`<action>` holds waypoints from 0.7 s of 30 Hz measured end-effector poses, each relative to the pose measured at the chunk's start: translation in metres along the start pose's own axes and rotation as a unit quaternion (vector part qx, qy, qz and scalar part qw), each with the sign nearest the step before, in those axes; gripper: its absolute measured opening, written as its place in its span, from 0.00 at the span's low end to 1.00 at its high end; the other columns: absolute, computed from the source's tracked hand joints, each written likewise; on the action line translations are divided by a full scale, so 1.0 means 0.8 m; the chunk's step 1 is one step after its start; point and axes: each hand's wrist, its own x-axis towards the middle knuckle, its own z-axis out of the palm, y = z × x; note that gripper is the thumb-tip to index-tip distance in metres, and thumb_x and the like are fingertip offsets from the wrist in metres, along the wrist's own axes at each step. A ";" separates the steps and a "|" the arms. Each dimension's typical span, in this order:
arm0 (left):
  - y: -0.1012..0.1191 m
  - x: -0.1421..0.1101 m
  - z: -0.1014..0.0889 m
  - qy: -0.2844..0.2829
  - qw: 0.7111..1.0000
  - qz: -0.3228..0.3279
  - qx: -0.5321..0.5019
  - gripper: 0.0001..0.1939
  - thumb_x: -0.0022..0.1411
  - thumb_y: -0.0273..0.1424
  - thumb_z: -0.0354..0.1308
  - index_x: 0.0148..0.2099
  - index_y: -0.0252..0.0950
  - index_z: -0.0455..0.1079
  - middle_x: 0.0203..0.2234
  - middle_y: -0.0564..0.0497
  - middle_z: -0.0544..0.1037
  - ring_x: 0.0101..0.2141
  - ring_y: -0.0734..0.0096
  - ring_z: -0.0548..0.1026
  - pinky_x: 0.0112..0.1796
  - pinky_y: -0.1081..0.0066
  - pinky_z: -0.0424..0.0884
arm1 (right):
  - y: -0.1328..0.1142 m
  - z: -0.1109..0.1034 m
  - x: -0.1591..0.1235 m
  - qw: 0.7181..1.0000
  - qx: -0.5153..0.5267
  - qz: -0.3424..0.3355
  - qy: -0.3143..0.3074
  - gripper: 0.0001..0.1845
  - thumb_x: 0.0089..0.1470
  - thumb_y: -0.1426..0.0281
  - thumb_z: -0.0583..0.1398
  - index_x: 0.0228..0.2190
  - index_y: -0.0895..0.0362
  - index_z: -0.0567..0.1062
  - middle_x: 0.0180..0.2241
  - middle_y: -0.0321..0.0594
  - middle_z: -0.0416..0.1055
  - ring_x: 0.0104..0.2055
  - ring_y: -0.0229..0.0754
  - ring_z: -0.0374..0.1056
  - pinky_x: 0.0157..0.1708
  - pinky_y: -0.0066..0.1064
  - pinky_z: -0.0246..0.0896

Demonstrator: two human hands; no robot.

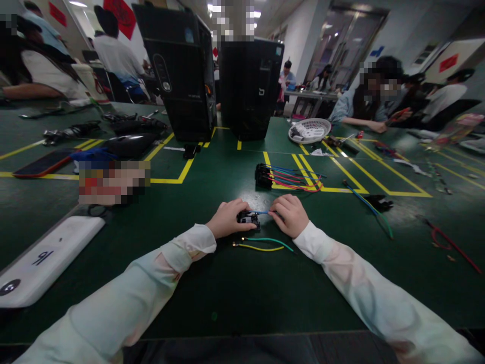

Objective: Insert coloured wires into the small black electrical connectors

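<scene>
Gently, my left hand (230,218) is closed around the upper left part of a small black connector block (254,222), thumb along its near side, while the fingers of my right hand (290,215) are pinched on a short blue wire (261,213) that runs across to the block. The block sits between my hands, at or just above the green table (220,298); I cannot tell whether it touches the surface. I judge it light and rigid, probably hard plastic, a little slick, with small features that could chip or bend, so its solid side walls look the best place to grip. The wire seems thin and springy, better held close to its end than by its middle. Just nearer to me lie a loose green wire (270,239) and a yellow wire (261,247), each with a small metallic end on the left. Beyond my hands rests a cluster of black connectors (262,177) trailing red and blue wires; farther off stand two black computer towers (182,81), with a white basket (324,123) to their right. My fingers cover part of the block and both ends of the blue wire, so I can't see whether it is seated in a slot. An object at left is blurred out, and my sleeves run off the bottom edge.
</scene>
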 end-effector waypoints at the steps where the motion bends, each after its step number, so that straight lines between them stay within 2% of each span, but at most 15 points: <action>1: 0.000 0.000 0.000 0.001 1.000 -0.001 -0.001 0.21 0.51 0.48 0.57 0.40 0.39 0.66 0.37 0.53 0.69 0.40 0.64 0.67 0.38 0.68 0.58 | -0.001 -0.001 -0.001 1.000 0.005 -0.017 -0.002 0.09 0.56 0.68 0.52 0.28 0.57 0.69 0.31 0.41 0.68 0.38 0.42 0.57 0.37 0.35 0.49; 4: 0.000 0.000 0.000 0.000 1.000 0.000 -0.002 0.20 0.51 0.47 0.57 0.41 0.39 0.66 0.37 0.53 0.69 0.40 0.64 0.67 0.38 0.67 0.58 | -0.002 -0.002 -0.001 0.999 0.013 -0.035 -0.007 0.08 0.55 0.69 0.52 0.28 0.57 0.69 0.31 0.41 0.68 0.38 0.42 0.58 0.38 0.35 0.49; 9: 0.000 0.001 0.000 -0.006 1.000 -0.002 -0.001 0.20 0.50 0.48 0.57 0.40 0.39 0.66 0.38 0.52 0.69 0.40 0.64 0.67 0.38 0.67 0.58 | -0.001 0.000 0.001 1.000 -0.003 0.030 0.001 0.09 0.56 0.66 0.53 0.29 0.56 0.70 0.32 0.41 0.68 0.39 0.43 0.57 0.37 0.35 0.48; 18: 0.003 -0.001 0.000 0.013 1.000 -0.007 0.003 0.20 0.50 0.48 0.57 0.39 0.39 0.66 0.35 0.52 0.69 0.38 0.65 0.68 0.37 0.68 0.59 | -0.007 -0.010 -0.002 0.996 -0.065 -0.035 -0.044 0.12 0.57 0.66 0.50 0.26 0.57 0.69 0.31 0.42 0.66 0.36 0.43 0.55 0.37 0.36 0.46; 21: 0.004 -0.001 0.001 0.010 1.000 -0.010 0.002 0.20 0.50 0.47 0.58 0.39 0.39 0.66 0.35 0.52 0.69 0.39 0.65 0.68 0.37 0.68 0.59 | -0.011 -0.014 0.000 0.995 -0.084 -0.035 -0.037 0.11 0.57 0.67 0.51 0.27 0.56 0.69 0.31 0.42 0.66 0.36 0.43 0.56 0.37 0.36 0.45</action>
